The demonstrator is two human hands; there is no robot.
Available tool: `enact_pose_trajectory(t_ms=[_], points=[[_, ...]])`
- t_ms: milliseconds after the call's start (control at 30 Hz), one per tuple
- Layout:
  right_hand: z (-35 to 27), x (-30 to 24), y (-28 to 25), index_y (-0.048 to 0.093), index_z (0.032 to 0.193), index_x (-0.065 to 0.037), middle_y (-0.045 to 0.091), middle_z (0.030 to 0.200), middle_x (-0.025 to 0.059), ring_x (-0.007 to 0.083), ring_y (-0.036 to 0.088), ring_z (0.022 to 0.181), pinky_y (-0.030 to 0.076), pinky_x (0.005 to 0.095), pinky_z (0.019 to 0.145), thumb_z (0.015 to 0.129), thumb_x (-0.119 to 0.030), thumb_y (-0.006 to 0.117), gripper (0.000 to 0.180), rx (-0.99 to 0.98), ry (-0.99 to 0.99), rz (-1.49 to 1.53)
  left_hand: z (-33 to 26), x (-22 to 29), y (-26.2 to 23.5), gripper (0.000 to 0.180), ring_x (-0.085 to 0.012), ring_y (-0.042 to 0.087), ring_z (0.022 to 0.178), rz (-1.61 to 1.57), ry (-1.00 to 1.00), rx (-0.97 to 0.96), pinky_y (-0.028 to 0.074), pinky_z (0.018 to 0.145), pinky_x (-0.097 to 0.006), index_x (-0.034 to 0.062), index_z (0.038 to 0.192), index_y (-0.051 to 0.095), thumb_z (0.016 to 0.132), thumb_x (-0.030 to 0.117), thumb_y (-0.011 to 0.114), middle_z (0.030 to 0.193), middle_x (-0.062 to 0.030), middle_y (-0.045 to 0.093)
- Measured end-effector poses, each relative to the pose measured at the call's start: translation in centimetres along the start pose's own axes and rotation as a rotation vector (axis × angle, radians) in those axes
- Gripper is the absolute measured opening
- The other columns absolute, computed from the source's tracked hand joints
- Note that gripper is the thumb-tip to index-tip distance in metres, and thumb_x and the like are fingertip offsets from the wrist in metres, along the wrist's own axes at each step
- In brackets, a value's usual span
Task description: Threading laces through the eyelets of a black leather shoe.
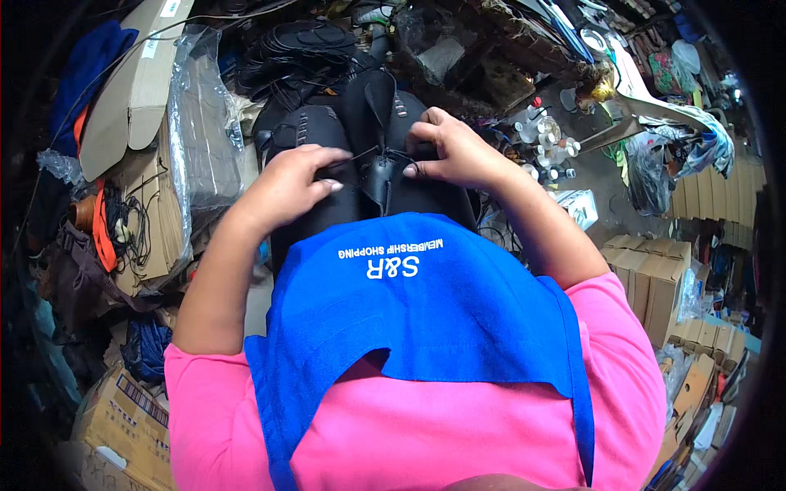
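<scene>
Pink shirt (426,430), blue apron (409,319) nearest; left hand (293,178), thumb and fingers parted; right hand (455,149), loosely curled; grip on thin black cord (385,153) unclear; step, apparently: lacing; next move would call for pinching 2 cord ends; black leathery piece (377,177) between hands, on lap (342,206), long axis pointing away from wearer; beyond, black coils (299,49)

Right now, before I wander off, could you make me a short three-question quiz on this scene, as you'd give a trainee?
1. True or false: the left hand and the right hand are both bare.
2. Which lies between these hands?
a) a cardboard box
b) a black piece
c) a white bottle
3. Fill in: the worker's apron is ____ in colour.

Key: 1. True; 2. b; 3. blue
</scene>
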State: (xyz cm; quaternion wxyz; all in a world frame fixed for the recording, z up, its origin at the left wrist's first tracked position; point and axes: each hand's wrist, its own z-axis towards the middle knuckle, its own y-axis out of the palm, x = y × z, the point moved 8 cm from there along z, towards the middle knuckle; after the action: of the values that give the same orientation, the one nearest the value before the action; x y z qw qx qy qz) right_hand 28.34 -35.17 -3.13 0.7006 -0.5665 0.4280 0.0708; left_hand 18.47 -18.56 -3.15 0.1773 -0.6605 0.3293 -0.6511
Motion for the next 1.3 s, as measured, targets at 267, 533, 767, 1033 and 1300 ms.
enact_pose_trajectory(t_ms=[267,533,767,1033,1300], points=[[0.1,8.8,-0.9,0.061,0.092,-0.002,0.064,0.09,0.011,0.0229,0.061,0.086,0.049,0.0384,0.079,0.098,-0.036,0.047,0.037,0.686,0.387,1.233,-3.0,-8.0,-6.2,0.038,-0.0268,0.061,0.094,-0.537,-0.513,0.293,0.048,0.082,-0.04,0.0004,0.078,0.059,0.094,0.034,0.053,0.091,-0.0143,0.064],[-0.9,6.1,1.5,0.033,0.059,-0.014,0.024,0.051,-0.0016,0.0125,0.023,0.044,0.028,0.0295,0.055,0.098,-0.042,0.041,0.049,0.23,0.363,1.762,0.3,-8.6,-3.0,0.038,-0.0128,0.039,0.053,-1.902,-0.282,0.702,0.039,0.068,-0.031,0.0128,0.065,0.043,0.098,0.031,0.047,0.056,0.0012,0.039],[-3.6,9.5,1.6,0.05,0.073,-0.008,0.05,0.064,0.0039,0.02,0.052,0.059,0.046,0.0407,0.076,0.098,-0.041,0.044,0.041,0.349,0.57,1.589,-0.6,-11.4,-2.6,0.043,-0.0242,0.058,0.076,-1.525,-0.399,0.469,0.045,0.084,-0.042,0.0114,0.065,0.044,0.098,0.039,0.045,0.084,-0.0128,0.062],[-7.1,12.6,-5.2,0.049,0.134,-0.013,0.055,0.121,0.0167,0.0239,0.059,0.105,0.048,0.0346,0.089,0.075,-0.03,0.075,0.066,0.239,0.46,0.153,-6.0,-5.3,-5.9,0.037,-0.0266,0.058,0.102,0.141,-0.249,0.649,0.043,0.093,-0.034,0.0005,0.107,0.061,0.087,0.032,0.063,0.105,-0.014,0.062],[5.8,-2.4,-2.2,0.051,0.121,-0.001,0.062,0.101,0.019,0.0309,0.062,0.093,0.049,0.0372,0.082,0.065,-0.042,0.081,0.075,-0.021,0.058,-0.434,0.8,4.9,4.0,0.072,-0.0391,0.06,0.092,0.375,-0.171,0.149,0.048,0.084,-0.047,0.0007,0.114,0.048,0.064,0.043,0.078,0.11,-0.0191,0.053]])
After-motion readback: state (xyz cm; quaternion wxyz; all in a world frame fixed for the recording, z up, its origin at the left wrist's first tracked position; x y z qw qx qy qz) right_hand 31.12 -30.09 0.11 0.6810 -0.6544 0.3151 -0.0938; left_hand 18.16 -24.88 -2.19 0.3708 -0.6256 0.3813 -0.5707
